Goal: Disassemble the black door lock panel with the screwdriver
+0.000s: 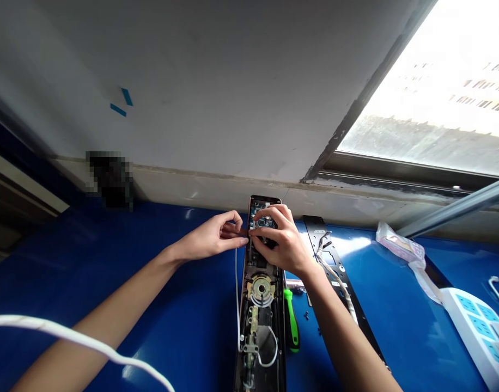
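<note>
A pale wall fills the upper view, and a bright window sits at 1 o'clock. Below them spreads a glossy blue surface. At its centre, running from 12 to 6 o'clock, lies an opened electronic door lock, its inner parts exposed. A black metal mounting plate lies at the lock's 3 o'clock, and a white power strip sits at 4 o'clock in the view. A thick white cable crosses the lower left foreground.

The left hand reaches in from 9 o'clock, its fingers pinched at the lock's edge; whatever they hold is too fine to tell. The right hand comes from 5 o'clock, its fingers curled closed over the lock's upper end and partly hiding a circuit board. A green-handled screwdriver lies just beside the lock, with small black screws nearby. A thin white wire runs along the lock's left side.

A sharp tug could strain the thin wire or its connection, and pressure from the right fingers could stress the board. A nudged screw could roll away, and the loose thick cable could snag an arm.
</note>
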### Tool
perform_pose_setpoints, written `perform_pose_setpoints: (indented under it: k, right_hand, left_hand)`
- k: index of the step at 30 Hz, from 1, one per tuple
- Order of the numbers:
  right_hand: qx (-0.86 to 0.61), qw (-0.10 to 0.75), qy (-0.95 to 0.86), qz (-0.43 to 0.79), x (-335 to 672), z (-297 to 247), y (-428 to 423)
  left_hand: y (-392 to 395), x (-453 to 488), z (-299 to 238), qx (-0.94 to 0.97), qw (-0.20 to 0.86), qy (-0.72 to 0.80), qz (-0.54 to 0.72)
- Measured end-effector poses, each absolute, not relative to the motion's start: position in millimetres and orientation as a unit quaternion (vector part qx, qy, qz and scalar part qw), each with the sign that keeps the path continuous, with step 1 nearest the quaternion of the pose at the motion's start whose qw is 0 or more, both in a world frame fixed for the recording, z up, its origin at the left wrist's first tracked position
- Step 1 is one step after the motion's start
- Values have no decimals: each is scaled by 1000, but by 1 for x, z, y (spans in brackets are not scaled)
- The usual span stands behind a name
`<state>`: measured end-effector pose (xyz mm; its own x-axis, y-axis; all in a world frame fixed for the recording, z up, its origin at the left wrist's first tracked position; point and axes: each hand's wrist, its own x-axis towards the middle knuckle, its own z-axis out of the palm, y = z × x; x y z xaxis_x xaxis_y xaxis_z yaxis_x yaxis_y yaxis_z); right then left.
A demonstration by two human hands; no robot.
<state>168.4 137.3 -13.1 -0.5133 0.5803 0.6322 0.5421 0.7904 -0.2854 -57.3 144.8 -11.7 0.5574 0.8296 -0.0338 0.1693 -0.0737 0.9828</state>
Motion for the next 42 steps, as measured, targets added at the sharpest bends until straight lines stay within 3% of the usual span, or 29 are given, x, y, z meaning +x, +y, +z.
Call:
perform_pose_setpoints:
  k: [7,13,17,21,24,28,42]
  right_hand:
    - [-300,383,-873,33,172,-9,134]
    - [-268,358,-893,51,166,1,124]
    - [-286,301,-908,57,158,0,121]
    - [-325,321,-887,68,163,6,121]
    - [-398,331,-854,48,173,14,122]
    - [-449,264,-850,82,182,17,125]
    - [-409,220,-871,158,195,17,131]
  left_hand:
    - [145,-61,-9,660,600,353,282]
    - [155,-69,-11,638,531,414,374]
    - [159,-70,-17,647,423,455,443]
    - [152,-60,-19,692,372,432,442]
    - [144,-49,-20,720,368,404,427]
    - [138,-41,-25,737,376,393,403]
    - [130,-32,-24,728,384,401,402]
